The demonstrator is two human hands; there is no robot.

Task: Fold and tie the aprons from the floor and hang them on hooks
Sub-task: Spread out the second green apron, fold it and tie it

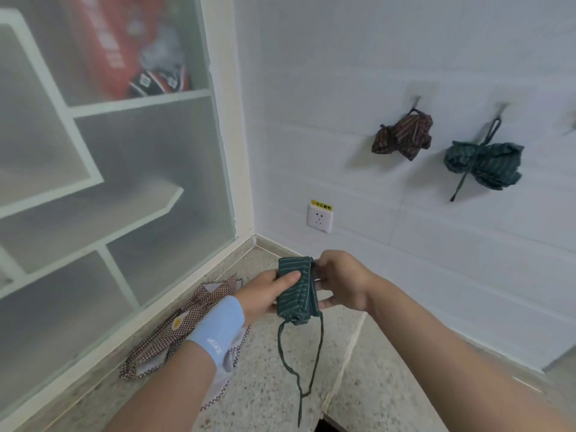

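A green striped apron [297, 294], folded into a narrow bundle, is held upright between both hands above the floor. My left hand [268, 294] grips its left side, thumb across the front. My right hand [341, 280] holds its right edge near the top. Two green strings [313, 360] dangle below the bundle. On the wall hang a tied brown striped apron [403, 135] from one hook [416, 101] and a tied green apron [484, 165] from a second hook [500, 107]. A brown checked apron [162, 335] lies spread on the floor under my left forearm.
A white shelf unit with frosted panels [109, 182] fills the left side. A wall socket [319, 218] sits low on the white tiled wall. The floor is speckled terrazzo [265, 394]. Part of another hook [572, 126] shows at the right edge.
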